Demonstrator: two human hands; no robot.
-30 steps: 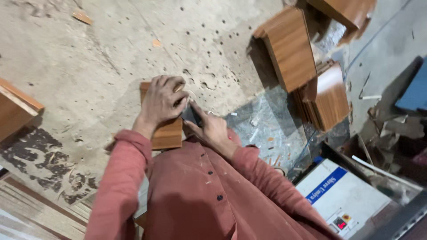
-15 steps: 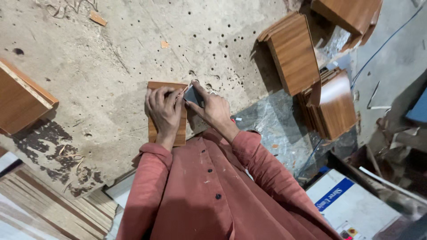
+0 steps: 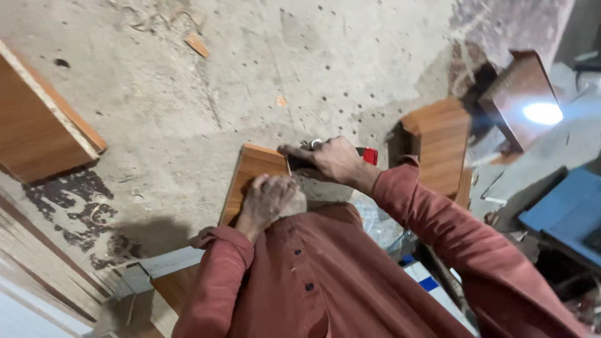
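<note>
My left hand [image 3: 270, 199] presses flat on the wooden board [image 3: 253, 178] while my right hand's [image 3: 332, 159] grip holds a red-ended tool [image 3: 366, 155] at its far edge; I should keep the board pinned.

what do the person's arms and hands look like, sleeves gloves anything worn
Both arms are covered by long, loose sleeves of a rust-red buttoned shirt; the left sleeve ends in a folded cuff at the wrist, the right sleeve likewise reaches the wrist. The left hand and right hand are bare: no gloves. No ring or watch is visible. The hands look dusty.
</note>
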